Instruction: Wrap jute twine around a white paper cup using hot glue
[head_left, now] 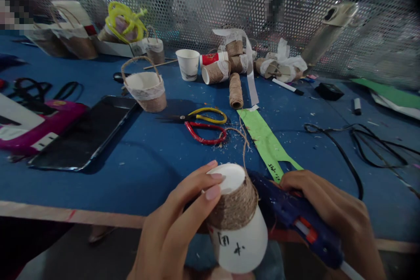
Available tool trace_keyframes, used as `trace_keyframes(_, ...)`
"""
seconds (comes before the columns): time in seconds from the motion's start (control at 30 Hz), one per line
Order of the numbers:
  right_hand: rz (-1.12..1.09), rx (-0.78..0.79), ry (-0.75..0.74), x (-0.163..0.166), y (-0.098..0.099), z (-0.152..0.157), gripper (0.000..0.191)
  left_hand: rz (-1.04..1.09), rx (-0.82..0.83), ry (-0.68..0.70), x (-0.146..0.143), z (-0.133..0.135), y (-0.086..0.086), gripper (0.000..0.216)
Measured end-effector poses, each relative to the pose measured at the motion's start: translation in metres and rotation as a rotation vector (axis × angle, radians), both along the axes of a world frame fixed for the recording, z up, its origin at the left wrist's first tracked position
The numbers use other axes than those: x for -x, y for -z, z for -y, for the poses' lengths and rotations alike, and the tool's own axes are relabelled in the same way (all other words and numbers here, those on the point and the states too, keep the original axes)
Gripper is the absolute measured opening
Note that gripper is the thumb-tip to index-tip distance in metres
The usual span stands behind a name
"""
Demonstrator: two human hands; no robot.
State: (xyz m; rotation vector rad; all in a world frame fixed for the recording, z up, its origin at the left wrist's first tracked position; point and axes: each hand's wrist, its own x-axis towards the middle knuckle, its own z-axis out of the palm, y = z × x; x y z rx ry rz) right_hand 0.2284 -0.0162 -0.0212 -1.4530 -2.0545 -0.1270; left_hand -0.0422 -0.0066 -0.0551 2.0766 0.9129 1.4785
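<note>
My left hand (183, 214) is closed around a white paper cup (241, 245), which is tilted with its base facing up and away from me. Brown jute twine (234, 210) is wound in rows around the cup's narrower half; handwritten marks show on the bare half. A loose strand runs from it toward the twine spool (235, 92) farther back. In my right hand (331, 210) is a dark blue hot glue gun (302, 218), with a white glue stick at its rear. Its nozzle end is close to the twine edge; whether they touch is hidden.
Scissors (205, 124) with yellow and red handles lie ahead. A twine-wrapped cup basket (146, 89) stands beyond the black tray (87, 133). A green paper strip (265, 140) lies near the glue gun. Black cable (341, 153) loops at right. Perforated metal (197, 4) borders the table's back.
</note>
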Motion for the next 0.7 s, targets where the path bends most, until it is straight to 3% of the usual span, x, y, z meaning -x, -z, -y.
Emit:
trace_keyframes(0.2, -0.014, 0.023, 0.016, 0.0011, -0.0006, 0.0009, 0.011, -0.01, -0.032, 0.035, 0.0012, -0.0021, 0.0013, 0.098)
trace_keyframes(0.43, 0.001, -0.004, -0.018, -0.0035, 0.0019, -0.0017, 0.011, -0.035, 0.001, -0.052, 0.0015, 0.0046, 0.0064, 0.092)
trace_keyframes(0.7, -0.001, -0.033, -0.037, -0.0056, 0.0035, -0.0047, 0.009, -0.038, 0.016, -0.006, 0.0031, 0.0033, 0.0052, 0.092)
